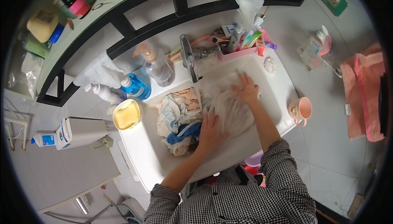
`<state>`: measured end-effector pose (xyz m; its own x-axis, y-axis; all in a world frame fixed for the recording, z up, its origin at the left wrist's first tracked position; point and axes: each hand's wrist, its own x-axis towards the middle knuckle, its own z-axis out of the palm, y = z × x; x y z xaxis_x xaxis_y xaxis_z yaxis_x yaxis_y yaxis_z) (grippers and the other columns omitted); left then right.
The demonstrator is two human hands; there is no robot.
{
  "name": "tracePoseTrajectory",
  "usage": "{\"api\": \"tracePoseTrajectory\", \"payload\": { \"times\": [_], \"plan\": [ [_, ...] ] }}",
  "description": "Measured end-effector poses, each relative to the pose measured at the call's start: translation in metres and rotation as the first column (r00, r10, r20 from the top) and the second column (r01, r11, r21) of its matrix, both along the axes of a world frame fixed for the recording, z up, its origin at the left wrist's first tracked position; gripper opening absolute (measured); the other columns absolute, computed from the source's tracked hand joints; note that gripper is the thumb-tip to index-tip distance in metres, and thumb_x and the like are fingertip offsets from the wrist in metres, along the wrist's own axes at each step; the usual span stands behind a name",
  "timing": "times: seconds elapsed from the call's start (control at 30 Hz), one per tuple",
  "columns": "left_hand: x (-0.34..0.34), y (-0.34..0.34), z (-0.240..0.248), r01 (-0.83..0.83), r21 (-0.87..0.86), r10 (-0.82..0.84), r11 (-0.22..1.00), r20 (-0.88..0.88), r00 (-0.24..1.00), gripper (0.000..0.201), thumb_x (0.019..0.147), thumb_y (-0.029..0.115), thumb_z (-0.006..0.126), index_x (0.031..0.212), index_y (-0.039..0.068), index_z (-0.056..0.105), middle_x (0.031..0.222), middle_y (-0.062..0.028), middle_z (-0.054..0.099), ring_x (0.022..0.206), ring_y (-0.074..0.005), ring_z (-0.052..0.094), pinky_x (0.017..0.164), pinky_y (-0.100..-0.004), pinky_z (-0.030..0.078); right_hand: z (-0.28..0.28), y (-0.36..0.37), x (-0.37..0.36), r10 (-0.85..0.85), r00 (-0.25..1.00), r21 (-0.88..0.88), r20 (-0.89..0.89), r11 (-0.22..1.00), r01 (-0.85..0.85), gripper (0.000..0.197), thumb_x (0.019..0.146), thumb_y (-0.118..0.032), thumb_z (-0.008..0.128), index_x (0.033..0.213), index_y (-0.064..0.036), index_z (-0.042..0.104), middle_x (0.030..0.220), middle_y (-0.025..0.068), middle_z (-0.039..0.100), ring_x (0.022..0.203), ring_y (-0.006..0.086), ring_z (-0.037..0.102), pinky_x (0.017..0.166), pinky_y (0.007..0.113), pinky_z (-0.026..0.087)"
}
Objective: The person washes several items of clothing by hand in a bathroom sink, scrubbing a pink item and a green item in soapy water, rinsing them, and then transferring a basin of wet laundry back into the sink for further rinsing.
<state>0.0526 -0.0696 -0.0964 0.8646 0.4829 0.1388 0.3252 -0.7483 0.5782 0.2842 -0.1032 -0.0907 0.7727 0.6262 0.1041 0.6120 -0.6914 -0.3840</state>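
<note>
A wet white cloth (233, 117) is spread in the white sink (278, 95). My left hand (211, 133) lies on its near left part, fingers stretched apart. On the far right side, my right hand (246, 89) is also spread, over the cloth's edge near the basin wall. Neither hand grips anything. Left of the cloth sits a heap of wet laundry (174, 111), whitish with pale blue and peach patches, with a dark blue piece (186, 132) at its near side. Above them is the chrome faucet (188, 58), and a thin stream seems to fall from it.
A soap dish (127, 114) with yellow soap, a blue bottle (136, 86) and a clear pump bottle (159, 66) line the sink's left rim. At the back right is a pink toiletry box (241, 54). A peach mug (300, 110) hangs beside the right rim.
</note>
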Motion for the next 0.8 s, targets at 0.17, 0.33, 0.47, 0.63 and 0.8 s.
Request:
{"api": "tracePoseTrajectory", "payload": {
  "times": [0.17,0.33,0.47,0.63,0.8],
  "plan": [
    [0.03,-0.012,-0.047,-0.146,-0.059,0.103,0.988,-0.462,0.881,0.08,0.072,0.049,0.054,0.128,-0.001,0.027,0.136,-0.018,0.022,0.125,-0.0409,0.015,0.101,-0.0522,0.012,-0.022,0.016,-0.055,0.241,0.906,-0.159,-0.348,0.937,-0.311,0.043,0.071,-0.045,0.056,0.106,-0.0184,0.057,0.115,0.0071,0.049,0.108,0.0262,0.044,0.086,0.054,0.029],
    [0.027,-0.002,-0.062,-0.03,-0.151,-0.045,0.988,-0.469,0.882,0.079,0.071,0.047,0.055,0.126,-0.003,0.029,0.133,-0.022,0.025,0.124,-0.0421,0.015,0.098,-0.0556,0.014,-0.005,-0.015,-0.09,0.766,0.636,-0.034,0.098,0.641,-0.767,0.025,0.066,-0.033,0.06,0.078,-0.011,0.056,0.088,0.0079,0.054,0.086,0.0249,0.052,0.068,0.042,0.039],
    [0.031,-0.015,-0.071,-0.143,-0.043,0.103,0.989,-0.493,0.864,0.076,0.071,0.043,0.058,0.123,-0.006,0.032,0.127,-0.0275,0.028,0.122,-0.0442,0.017,0.096,-0.057,0.017,-0.029,0.028,-0.06,0.746,0.662,-0.183,-0.072,0.642,-0.744,0.019,0.067,-0.027,0.058,0.07,-0.009,0.054,0.078,0.0116,0.055,0.073,0.0265,0.056,0.057,0.042,0.042],
    [0.036,-0.015,-0.079,-0.245,0.023,0.239,0.969,-0.323,0.916,0.076,0.074,0.038,0.056,0.125,-0.009,0.024,0.131,-0.0295,0.021,0.122,-0.0445,0.016,0.098,-0.0559,0.014,-0.065,0.064,-0.051,0.475,0.878,0.069,-0.06,0.879,-0.471,0.021,0.068,-0.027,0.057,0.07,-0.0066,0.053,0.077,0.0147,0.057,0.068,0.029,0.057,0.057,0.042,0.045],
    [0.031,-0.012,-0.078,-0.217,0.051,0.221,0.975,-0.112,0.969,0.078,0.071,0.032,0.061,0.125,-0.01,0.023,0.135,-0.0282,0.01,0.123,-0.0455,0.011,0.099,-0.0549,0.013,-0.029,0.007,-0.062,0.782,0.579,0.124,0.232,0.566,-0.815,0.03,0.07,-0.032,0.057,0.081,-0.0046,0.054,0.081,0.016,0.059,0.073,0.0319,0.058,0.061,0.042,0.046]
  ]
}}
